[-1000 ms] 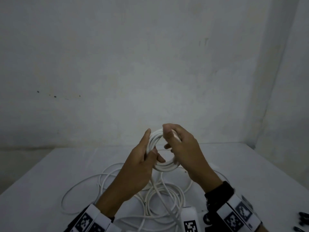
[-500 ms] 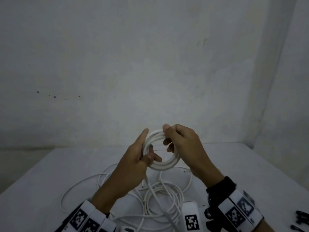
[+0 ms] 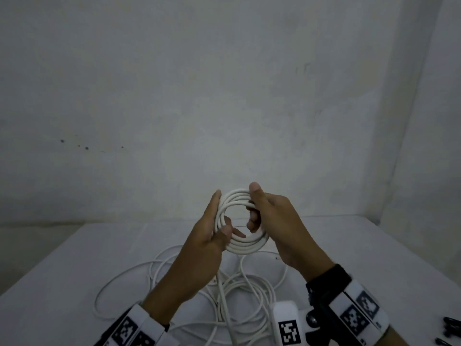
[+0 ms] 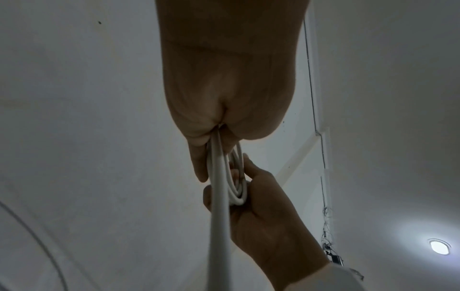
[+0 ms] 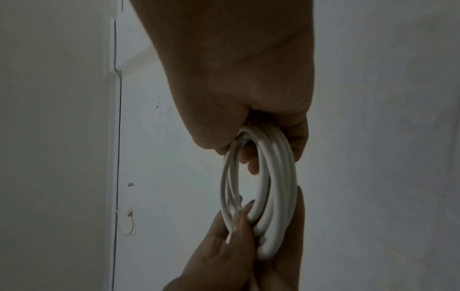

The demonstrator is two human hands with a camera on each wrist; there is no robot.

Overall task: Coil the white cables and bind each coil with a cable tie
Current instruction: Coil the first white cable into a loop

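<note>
Both hands held a white coil [image 3: 241, 222] in the air above the table [image 3: 349, 248], in front of the wall [image 3: 224, 96]. The coil stood nearly upright, its round opening facing the head camera, so its axis ran from the person toward the wall. It was a ring of several turns, slightly taller than wide in the right wrist view [image 5: 261, 195].

The left hand [image 3: 207, 243] gripped the coil's left and lower side: the thumb lay across the front of the turns and the fingers ran up behind them, the fingertips straight at the top. The right hand [image 3: 277, 226] pinched the upper right of the ring, thumb on top and fingers curled through the opening.

One strand left the coil at the left palm and dropped straight down to the loose cable [image 3: 239, 295] lying in tangled loops on the table. In the left wrist view that strand [image 4: 219, 216] ran close past the lens, blurred, and hid part of the coil.

The cable's ends could not be made out. Dark items [image 3: 451, 330] at the table's right edge were cut off and too small to identify. The wrist bands [image 3: 359, 313] were partly cropped by the lower frame edge.
</note>
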